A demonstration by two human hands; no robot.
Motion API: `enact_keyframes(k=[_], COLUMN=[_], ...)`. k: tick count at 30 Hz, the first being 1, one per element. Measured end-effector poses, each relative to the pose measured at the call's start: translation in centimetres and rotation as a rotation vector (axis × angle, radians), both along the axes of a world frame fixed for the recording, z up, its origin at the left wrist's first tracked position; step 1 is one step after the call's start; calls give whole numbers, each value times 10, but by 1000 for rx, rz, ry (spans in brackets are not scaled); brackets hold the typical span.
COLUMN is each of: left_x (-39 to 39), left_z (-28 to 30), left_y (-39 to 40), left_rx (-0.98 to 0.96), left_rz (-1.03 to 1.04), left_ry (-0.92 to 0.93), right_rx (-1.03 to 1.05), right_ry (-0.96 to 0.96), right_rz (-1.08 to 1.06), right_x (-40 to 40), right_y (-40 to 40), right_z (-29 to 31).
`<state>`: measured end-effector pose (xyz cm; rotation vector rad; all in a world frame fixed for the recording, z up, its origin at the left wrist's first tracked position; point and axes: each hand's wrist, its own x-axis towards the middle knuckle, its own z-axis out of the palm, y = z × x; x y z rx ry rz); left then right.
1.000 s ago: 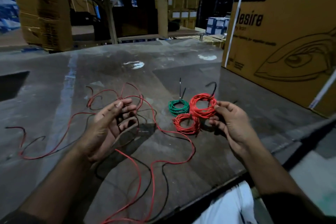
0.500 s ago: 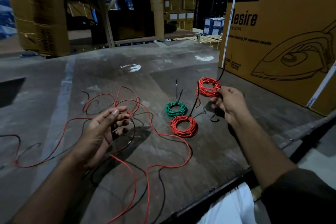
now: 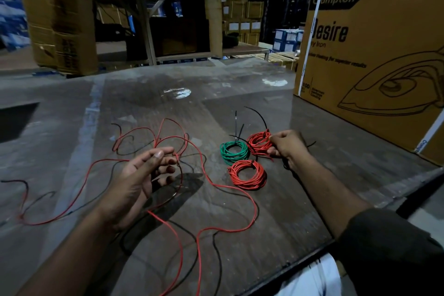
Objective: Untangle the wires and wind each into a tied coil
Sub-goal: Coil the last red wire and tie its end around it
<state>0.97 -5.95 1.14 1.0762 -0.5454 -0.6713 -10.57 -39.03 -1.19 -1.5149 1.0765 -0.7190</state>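
- Table (image 3: 240, 84) of dark, scuffed board fills the lower view, with stacked cardboard cartons (image 3: 60, 19) standing beyond its far left edge.
- Across the left and middle of the table sprawls a loose red wire (image 3: 204, 170), looping from the far left edge toward the near edge; a loose black wire (image 3: 216, 255) runs alongside and crosses it in places, the two tangled together.
- The left hand (image 3: 139, 180) hovers above this tangle, palm turned inward, fingers curled; its fingertips (image 3: 171, 168) pinch the red wire where a strand rises to them.
- Right of centre lies a green coil (image 3: 234, 152) flat on the table, a dark tie sticking up from its far side.
- Just nearer lies a red coil (image 3: 247, 174), also flat, close beside the green one.
- The right hand (image 3: 288, 145) grips a second red coil (image 3: 258, 143) by its right edge, fingers closed on it; this coil sits just right of the green one, and whether it touches the table cannot be told. A black tie end (image 3: 258, 115) arcs up from it.
- A large carton (image 3: 374, 55) printed with an iron stands at the table's right.
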Motion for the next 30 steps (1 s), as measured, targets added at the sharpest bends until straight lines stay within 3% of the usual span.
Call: enact_keyframes(k=[4, 9, 15, 19, 23, 25, 28, 30], left_x=[3, 10, 7, 8, 10, 12, 12, 9], left_z=[1, 7, 18, 18, 15, 16, 16, 16], left_y=[4, 15, 18, 15, 18, 20, 24, 26], left_rx=[73, 425, 427, 498, 562, 547, 510, 487], left_rz=[-16, 32, 22, 97, 205, 264, 299, 285], left_ry=[-98, -612, -612, -665, -673, -635, -581, -577], right_rx=[-77, -282, -664, -773, -652, -576, -438, -377], right_ry=[84, 301, 469, 275, 27, -8, -24, 70], right_rz=[52, 95, 51, 58, 472, 641, 647, 680], right_x=[-1, -10, -32, -39, -30, -17, 17, 40], right_y=[1, 15, 44, 77, 129, 152, 170, 179], right_z=[0, 7, 32, 47, 50, 44, 37, 36])
